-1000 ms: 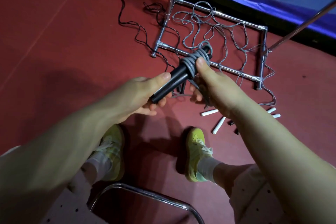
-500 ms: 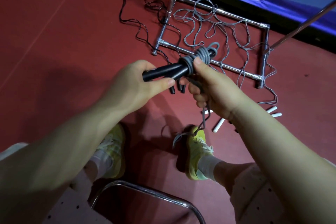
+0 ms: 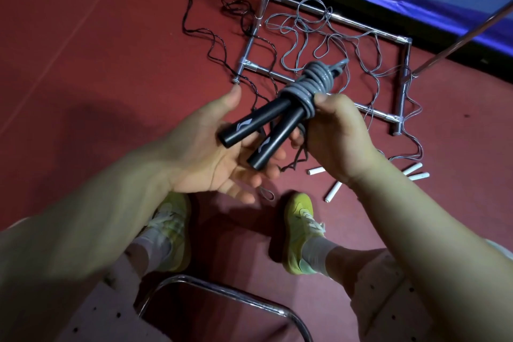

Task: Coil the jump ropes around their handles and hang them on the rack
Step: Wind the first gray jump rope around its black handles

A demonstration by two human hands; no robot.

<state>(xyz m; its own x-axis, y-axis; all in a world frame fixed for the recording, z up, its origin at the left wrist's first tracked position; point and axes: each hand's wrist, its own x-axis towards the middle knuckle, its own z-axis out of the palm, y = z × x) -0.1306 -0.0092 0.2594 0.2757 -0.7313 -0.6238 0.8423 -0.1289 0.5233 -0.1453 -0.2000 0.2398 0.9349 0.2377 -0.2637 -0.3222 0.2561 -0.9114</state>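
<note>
Two handles (image 3: 251,130) over left hand (image 3: 211,158).

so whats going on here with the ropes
A seated person is bundling a jump rope. The right hand grips the grey rope coil wound around the two black handles, whose free ends lie across the open left hand. The bundle is not yet on the rack. A thin grey rope, a black rope and white handles lie loose on the floor.
</note>
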